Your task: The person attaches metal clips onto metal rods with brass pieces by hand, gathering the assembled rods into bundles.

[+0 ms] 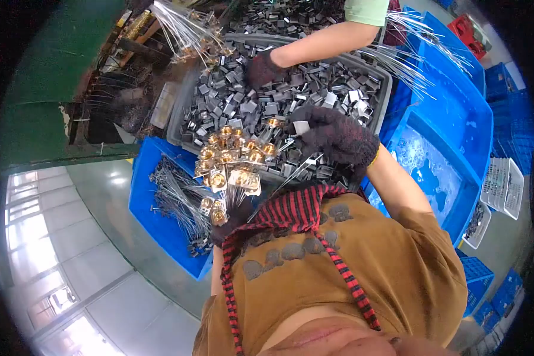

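Note:
My left hand (236,217), in a dark glove, is closed round a bundle of thin metal rods. Brass threaded fittings (225,155) and small square metal plates crowd the top of that bundle. Over the grey bin (387,98), my right hand (341,135), also gloved, pinches a small square metal plate (301,127) between thumb and fingers. Loose dark metal pieces (231,98) fill the bin beneath. A co-worker's gloved hand (262,70) reaches into the same bin from the far side; its fingers are hidden among the pieces.
A blue tub (145,207) of loose metal rods stands at the left. Blue tubs (477,118), one holding foamy liquid, stand at the right. Another rod bundle with brass fittings (187,32) is at the far left, near a dark machine (142,71). White baskets (499,187) lie far right.

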The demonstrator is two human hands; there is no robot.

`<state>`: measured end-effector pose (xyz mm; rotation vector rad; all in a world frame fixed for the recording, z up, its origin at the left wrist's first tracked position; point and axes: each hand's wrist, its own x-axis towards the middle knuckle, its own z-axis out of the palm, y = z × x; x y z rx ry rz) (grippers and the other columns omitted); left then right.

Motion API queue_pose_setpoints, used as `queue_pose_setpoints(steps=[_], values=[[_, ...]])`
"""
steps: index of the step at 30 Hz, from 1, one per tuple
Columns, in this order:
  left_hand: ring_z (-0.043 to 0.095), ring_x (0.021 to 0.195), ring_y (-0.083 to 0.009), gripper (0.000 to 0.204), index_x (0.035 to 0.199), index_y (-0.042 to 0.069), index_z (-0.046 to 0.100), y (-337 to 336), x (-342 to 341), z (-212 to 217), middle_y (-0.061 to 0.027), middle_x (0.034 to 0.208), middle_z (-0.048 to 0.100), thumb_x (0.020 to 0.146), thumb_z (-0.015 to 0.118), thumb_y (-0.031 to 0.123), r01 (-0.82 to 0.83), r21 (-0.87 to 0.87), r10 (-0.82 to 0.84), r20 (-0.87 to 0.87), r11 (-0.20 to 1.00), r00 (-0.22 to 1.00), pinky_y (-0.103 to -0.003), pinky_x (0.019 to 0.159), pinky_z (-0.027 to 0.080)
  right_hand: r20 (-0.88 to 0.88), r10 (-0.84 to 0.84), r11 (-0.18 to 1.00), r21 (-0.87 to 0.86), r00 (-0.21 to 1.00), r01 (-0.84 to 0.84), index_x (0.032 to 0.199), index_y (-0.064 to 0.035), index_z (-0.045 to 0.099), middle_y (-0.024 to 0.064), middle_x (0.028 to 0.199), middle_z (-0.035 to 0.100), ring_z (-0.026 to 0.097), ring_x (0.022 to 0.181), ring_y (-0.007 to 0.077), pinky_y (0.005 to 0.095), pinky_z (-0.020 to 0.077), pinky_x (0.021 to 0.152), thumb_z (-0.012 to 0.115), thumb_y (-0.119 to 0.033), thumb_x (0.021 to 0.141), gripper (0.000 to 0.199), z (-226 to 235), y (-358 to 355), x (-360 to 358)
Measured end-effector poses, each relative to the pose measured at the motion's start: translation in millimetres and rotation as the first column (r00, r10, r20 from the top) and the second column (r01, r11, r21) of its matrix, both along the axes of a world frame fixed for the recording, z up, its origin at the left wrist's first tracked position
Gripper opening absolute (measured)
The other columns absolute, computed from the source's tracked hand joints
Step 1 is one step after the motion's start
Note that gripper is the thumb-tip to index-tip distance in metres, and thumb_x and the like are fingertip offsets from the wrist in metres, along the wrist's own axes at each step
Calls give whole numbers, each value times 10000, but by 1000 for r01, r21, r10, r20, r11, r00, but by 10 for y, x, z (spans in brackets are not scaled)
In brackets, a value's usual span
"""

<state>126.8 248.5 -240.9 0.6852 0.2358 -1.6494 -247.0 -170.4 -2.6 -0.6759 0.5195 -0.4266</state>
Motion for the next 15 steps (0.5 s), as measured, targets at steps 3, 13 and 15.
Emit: queue_pose_setpoints(steps=[3,13,15], values=[[440,1398,-342,785,1522,72,393,-127,-158,248,-171,1569,402,965,458,622,-32,7,32,-40,999,999,-480,1198,302,39,44,975,-218,998,-34,1239,-40,610,62,1058,667,669,851,123,302,580,742,719,-95,899,361,-34,46,48],[453,1387,-329,757,1508,62,404,-1189,-503,971,-165,1557,419,963,469,584,-121,67,132,-189,990,973,-468,1190,316,-33,299,834,-476,954,-278,1062,-13,685,4,955,657,593,864,82,257,495,777,696,-160,908,213,462,105,250],[454,1386,-328,754,1506,61,405,-1301,-613,1146,-165,1556,420,963,470,580,-114,87,130,-209,990,969,-467,1190,317,-108,182,792,-573,977,-210,1064,-11,679,-8,933,652,584,844,76,252,488,753,689,-159,919,207,313,202,293]])
